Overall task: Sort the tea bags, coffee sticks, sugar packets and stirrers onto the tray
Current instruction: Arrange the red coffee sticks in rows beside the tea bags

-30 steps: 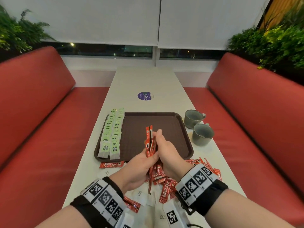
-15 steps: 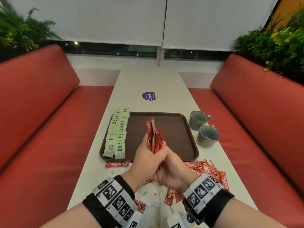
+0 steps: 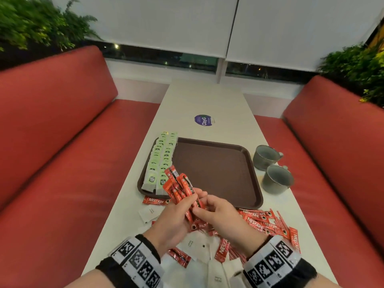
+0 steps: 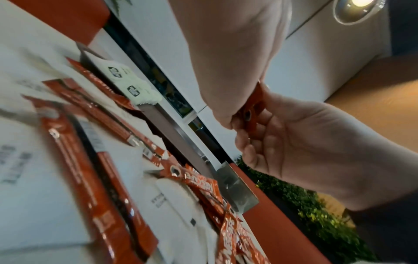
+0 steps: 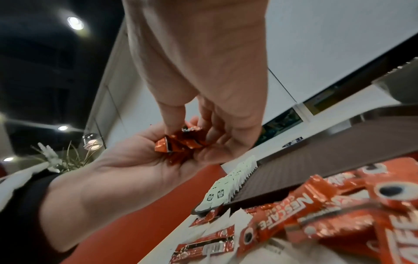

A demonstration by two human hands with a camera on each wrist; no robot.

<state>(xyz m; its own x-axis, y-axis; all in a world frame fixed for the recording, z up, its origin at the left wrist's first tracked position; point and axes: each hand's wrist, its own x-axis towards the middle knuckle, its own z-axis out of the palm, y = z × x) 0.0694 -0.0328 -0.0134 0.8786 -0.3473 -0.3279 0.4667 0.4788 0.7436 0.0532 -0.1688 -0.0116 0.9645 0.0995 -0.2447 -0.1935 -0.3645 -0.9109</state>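
Note:
My left hand (image 3: 178, 213) grips a bundle of red coffee sticks (image 3: 179, 187) that fans up and to the left, just before the near edge of the brown tray (image 3: 218, 169). My right hand (image 3: 212, 210) pinches the bundle's lower part with thumb and fingertips. The right wrist view shows the stick ends (image 5: 178, 142) lying in the left palm under my right fingers. Two rows of green-and-white tea bags (image 3: 161, 161) lie along the tray's left side. More coffee sticks (image 3: 268, 223) and white sugar packets (image 3: 199, 248) are scattered on the table under my hands. No stirrers are visible.
Two grey mugs (image 3: 270, 169) stand right of the tray. One coffee stick (image 3: 155, 200) lies by the tray's near left corner, with a white packet (image 3: 148, 213) below it. A purple sticker (image 3: 203, 120) marks the white table beyond. Red benches (image 3: 62, 163) flank both sides.
The bundle of coffee sticks has tilted from upright to leaning left and sunk a little. My right hand has shifted from clasping under the left hand to pinching the sticks' lower part.

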